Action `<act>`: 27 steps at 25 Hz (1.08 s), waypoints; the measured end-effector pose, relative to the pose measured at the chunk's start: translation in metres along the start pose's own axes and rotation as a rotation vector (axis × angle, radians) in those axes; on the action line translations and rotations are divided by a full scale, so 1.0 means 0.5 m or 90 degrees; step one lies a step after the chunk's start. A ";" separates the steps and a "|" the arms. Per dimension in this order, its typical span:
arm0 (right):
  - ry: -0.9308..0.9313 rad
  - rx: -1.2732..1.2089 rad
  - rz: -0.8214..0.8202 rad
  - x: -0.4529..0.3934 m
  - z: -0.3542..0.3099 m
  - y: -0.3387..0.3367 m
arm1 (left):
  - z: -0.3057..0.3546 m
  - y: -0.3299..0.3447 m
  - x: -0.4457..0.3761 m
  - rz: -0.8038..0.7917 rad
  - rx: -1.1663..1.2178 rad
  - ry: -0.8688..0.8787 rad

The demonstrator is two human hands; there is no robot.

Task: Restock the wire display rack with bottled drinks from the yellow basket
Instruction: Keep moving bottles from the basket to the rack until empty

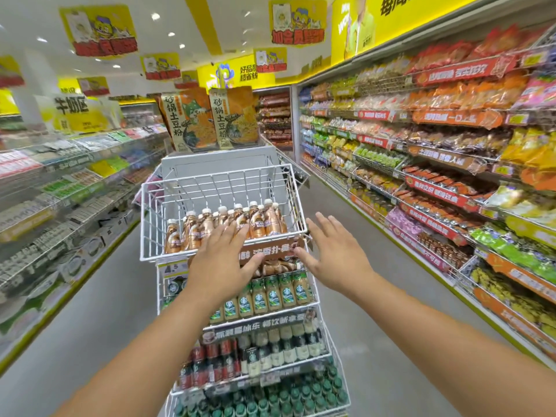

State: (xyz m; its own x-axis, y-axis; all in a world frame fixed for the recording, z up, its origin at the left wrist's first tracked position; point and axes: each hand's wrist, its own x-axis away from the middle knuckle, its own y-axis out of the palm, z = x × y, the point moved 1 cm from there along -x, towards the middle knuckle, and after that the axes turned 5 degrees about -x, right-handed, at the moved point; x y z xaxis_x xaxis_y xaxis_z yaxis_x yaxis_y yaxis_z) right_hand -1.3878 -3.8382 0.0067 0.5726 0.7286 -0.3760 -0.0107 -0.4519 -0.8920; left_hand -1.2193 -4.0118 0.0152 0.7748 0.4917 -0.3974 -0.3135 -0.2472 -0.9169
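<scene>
White wire display rack (293,188) stands in the middle of a shop aisle, tiered baskets stepping down towards the camera; its top basket holds a row of brown bottled coffee drinks with white caps (258,219) standing upright along the front edge; the left hand (224,260) lies flat against that basket's front rail, fingers straight and spread, holding nothing; the right hand (332,254) hovers just beside the basket's right front corner, fingers straight and apart, also holding nothing; lower tiers carry cream bottles with green labels (273,293) and dark bottles with red labels (210,359); two orange snack bags (210,118) stand on top of the rack; packed snack shelves (436,145) line the right.
</scene>
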 end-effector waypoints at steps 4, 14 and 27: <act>0.057 0.023 0.016 0.120 0.015 -0.053 | 0.055 -0.056 0.061 0.021 0.040 0.044; 0.267 0.084 0.056 0.533 0.104 -0.184 | 0.317 -0.083 0.237 0.009 0.141 0.265; 0.584 0.206 0.137 1.245 0.411 -0.511 | 1.045 -0.186 0.557 0.019 0.285 0.613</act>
State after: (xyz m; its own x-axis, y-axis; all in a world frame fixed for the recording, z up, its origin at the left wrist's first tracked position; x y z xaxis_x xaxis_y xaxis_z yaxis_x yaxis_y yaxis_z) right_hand -1.1974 -3.1635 -0.0511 0.9426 -0.0948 -0.3201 -0.3338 -0.2663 -0.9042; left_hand -1.2612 -3.4153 -0.0296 0.8097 -0.4267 -0.4029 -0.3612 0.1787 -0.9152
